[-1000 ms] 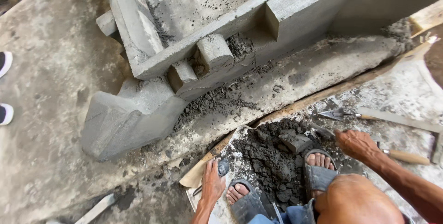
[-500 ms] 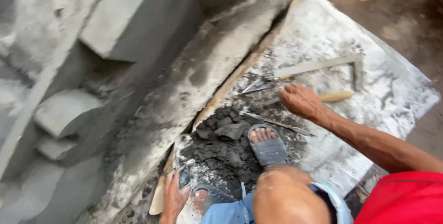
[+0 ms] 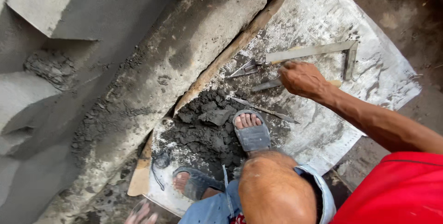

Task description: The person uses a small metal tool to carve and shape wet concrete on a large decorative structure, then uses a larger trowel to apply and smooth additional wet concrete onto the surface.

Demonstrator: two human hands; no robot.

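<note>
Fingers of the right hand are curling loosely over a trowel handle lying on the white sheet, beside the metal square; the left hand is blurring, grip unclear.

Right hand over trowel beside metal square; left hand blurred at bottom edge.

Grey flat trowel, wooden handle, lying on white sheet beside steel square
</note>
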